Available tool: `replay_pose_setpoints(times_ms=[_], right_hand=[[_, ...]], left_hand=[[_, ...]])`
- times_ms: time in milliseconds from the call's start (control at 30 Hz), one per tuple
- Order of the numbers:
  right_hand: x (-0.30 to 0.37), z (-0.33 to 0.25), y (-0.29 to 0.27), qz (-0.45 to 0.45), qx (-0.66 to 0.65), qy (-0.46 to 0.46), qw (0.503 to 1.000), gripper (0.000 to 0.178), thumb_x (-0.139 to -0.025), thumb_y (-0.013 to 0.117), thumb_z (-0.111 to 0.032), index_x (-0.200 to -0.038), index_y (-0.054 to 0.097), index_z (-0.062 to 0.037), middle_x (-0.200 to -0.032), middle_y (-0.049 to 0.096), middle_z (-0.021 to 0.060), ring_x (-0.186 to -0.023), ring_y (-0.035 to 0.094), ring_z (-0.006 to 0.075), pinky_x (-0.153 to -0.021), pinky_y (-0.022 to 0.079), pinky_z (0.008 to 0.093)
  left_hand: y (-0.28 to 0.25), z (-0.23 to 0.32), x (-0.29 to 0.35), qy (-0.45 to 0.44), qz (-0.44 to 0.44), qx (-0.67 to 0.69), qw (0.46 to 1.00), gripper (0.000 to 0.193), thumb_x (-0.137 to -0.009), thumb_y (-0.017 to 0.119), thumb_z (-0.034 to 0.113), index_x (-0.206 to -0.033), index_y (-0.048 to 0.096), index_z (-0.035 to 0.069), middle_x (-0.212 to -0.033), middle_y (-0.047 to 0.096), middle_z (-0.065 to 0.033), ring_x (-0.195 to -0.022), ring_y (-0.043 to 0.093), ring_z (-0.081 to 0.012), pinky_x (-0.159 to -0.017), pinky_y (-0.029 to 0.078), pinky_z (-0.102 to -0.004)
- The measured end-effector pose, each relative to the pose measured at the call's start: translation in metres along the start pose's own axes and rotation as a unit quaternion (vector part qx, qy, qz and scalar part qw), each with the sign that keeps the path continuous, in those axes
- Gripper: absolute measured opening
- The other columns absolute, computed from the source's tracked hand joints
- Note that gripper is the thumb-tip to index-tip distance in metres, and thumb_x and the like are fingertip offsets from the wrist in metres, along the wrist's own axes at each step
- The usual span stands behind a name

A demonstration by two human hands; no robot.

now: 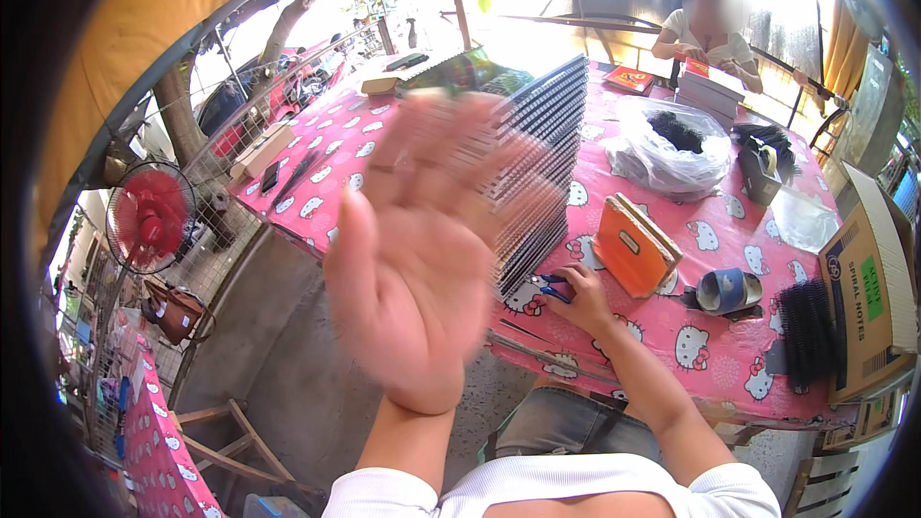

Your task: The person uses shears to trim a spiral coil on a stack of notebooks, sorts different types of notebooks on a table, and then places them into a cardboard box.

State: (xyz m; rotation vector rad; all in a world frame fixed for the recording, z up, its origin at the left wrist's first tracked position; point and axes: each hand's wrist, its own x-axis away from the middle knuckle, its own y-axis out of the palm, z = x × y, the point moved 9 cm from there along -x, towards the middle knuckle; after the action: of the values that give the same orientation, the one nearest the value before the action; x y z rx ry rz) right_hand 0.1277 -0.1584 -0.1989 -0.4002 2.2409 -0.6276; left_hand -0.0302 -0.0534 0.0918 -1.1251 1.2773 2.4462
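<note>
My left hand [422, 259] is raised high in front of the table, palm toward the view and fingers spread. Its fingers are blurred by motion, and nothing is in it. Behind it stands a tall stack of notebooks with black spiral bindings [542, 149], partly hidden by the hand. My right hand [581, 299] rests at the table's near edge, closed around blue-handled pliers [553, 288] beside the foot of that stack. Just right of this hand lies a small pile of orange-covered notebooks [633, 254].
On the pink patterned table [691, 345] are a blue roll [729, 291], black spiral coils [808, 326], a plastic bag [662, 168] of black strands and a tape dispenser [761, 173]. A cardboard box [868, 297] stands right. Across sits another person [710, 38]. A red fan [151, 216] is left.
</note>
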Motion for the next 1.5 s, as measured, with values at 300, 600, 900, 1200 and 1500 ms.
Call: replay_pose_setpoints(times_ms=[300, 600, 900, 1200, 1500], right_hand=[[-0.002, -0.004, 0.006, -0.023, 0.012, 0.021, 0.999, 0.043, -0.064, 0.079, -0.027, -0.098, 0.064, -0.0052, -0.095, 0.061, 0.0125, -0.09, 0.058, 0.0309, -0.078, 0.047, 0.0391], [-0.001, 0.006, 0.008, -0.025, 0.008, 0.024, 0.999, 0.045, -0.064, 0.078, -0.027, -0.101, 0.064, -0.0054, -0.097, 0.06, 0.0133, -0.092, 0.057, 0.032, -0.082, 0.046, 0.0407], [0.0, 0.004, 0.011, -0.028, 0.017, 0.021, 0.999, 0.045, -0.064, 0.078, -0.028, -0.101, 0.064, -0.0066, -0.1, 0.06, 0.0128, -0.096, 0.056, 0.0315, -0.083, 0.044, 0.0407], [0.0, 0.012, 0.008, -0.022, -0.009, 0.052, 0.998, 0.045, -0.062, 0.079, -0.03, -0.098, 0.065, -0.0078, -0.096, 0.062, 0.0096, -0.091, 0.057, 0.029, -0.08, 0.042, 0.0405], [-0.001, 0.009, 0.001, 0.01, -0.012, 0.037, 0.999, 0.043, -0.061, 0.081, -0.027, -0.096, 0.065, -0.0062, -0.09, 0.062, 0.0092, -0.077, 0.059, 0.0258, -0.071, 0.046, 0.0375]], left_hand=[[-0.318, 0.057, 0.084, 0.12, 0.589, -0.411, 0.685, 0.03, -0.093, 0.045, 0.03, -0.113, 0.041, 0.008, -0.104, 0.048, -0.0041, -0.089, 0.046, -0.0127, -0.082, 0.038, -0.0333], [-0.411, 0.001, 0.111, 0.054, 0.546, -0.43, 0.717, 0.046, -0.096, 0.032, 0.044, -0.101, 0.054, 0.004, -0.094, 0.054, -0.0039, -0.083, 0.048, -0.0131, -0.076, 0.039, -0.0285], [-0.398, -0.031, 0.11, 0.055, 0.433, -0.436, 0.787, 0.062, -0.099, 0.022, 0.046, -0.098, 0.06, -0.003, -0.086, 0.062, -0.0063, -0.076, 0.054, -0.0149, -0.073, 0.043, -0.0283], [-0.427, -0.03, 0.122, 0.039, 0.449, -0.482, 0.752, 0.054, -0.099, 0.029, 0.039, -0.094, 0.058, -0.007, -0.085, 0.061, -0.0092, -0.074, 0.05, -0.0165, -0.072, 0.042, -0.0301], [-0.418, -0.032, 0.117, 0.069, 0.44, -0.475, 0.759, 0.052, -0.098, 0.031, 0.038, -0.096, 0.058, -0.006, -0.085, 0.061, -0.0097, -0.074, 0.051, -0.0164, -0.069, 0.043, -0.0305]])
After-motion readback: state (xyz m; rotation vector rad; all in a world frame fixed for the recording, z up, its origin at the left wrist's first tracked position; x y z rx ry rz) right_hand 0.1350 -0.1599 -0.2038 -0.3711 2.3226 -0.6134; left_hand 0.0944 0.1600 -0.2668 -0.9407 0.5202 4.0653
